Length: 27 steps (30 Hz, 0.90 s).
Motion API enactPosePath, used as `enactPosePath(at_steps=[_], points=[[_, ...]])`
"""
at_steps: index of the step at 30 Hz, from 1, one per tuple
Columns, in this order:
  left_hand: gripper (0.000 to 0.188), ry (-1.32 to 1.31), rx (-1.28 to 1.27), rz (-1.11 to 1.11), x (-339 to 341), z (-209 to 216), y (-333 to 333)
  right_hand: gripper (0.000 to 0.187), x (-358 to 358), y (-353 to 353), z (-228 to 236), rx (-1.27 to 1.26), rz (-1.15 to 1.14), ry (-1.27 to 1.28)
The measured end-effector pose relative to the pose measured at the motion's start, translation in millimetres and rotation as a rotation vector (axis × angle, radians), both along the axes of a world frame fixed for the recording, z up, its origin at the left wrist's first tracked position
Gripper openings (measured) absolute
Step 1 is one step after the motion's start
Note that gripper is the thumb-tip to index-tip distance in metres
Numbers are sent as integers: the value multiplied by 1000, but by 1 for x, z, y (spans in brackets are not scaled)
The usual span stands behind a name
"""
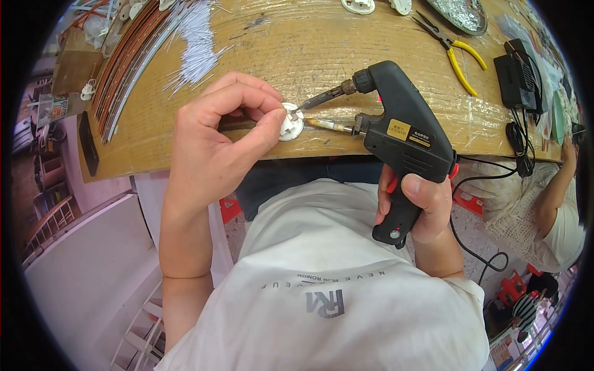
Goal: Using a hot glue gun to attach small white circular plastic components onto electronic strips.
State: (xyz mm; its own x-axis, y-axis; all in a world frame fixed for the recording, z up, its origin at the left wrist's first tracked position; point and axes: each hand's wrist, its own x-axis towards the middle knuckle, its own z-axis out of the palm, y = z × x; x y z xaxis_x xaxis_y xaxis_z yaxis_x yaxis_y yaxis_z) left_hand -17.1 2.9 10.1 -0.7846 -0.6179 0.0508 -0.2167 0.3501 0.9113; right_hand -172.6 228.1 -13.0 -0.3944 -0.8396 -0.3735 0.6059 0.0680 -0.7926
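Note:
My right hand is wrapped round the handle of a black soldering gun, its fingers by the red trigger. The gun's tip touches or nearly touches the small metal piece in a white round plastic part, near the table's front edge. A second, thinner tube juts from the gun below the iron and ends at the part's right edge. My left hand is closed, thumb and forefinger pinched on the part's left edge. Those fingers hide whatever else they may hold.
On the wooden table lie white thin wires, brown strips, yellow-handled pliers and a dish of small shiny pieces. A black power box stands at right; a black cable hangs down. Another person sits at right.

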Motion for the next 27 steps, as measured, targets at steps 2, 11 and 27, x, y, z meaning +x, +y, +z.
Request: enactPosePath(at_steps=[2, 11, 27], points=[[4, -2, -9, -3, 0, 0, 0, 36, 0, -1, 1, 2, 1, -1], [4, 3, -10, -4, 1, -2, 0, 39, 0, 4, -2, -17, -30, 3], [3, -4, 9, 25, -2, 0, 3, 38, 3, 2, -4, -48, -34, -14]])
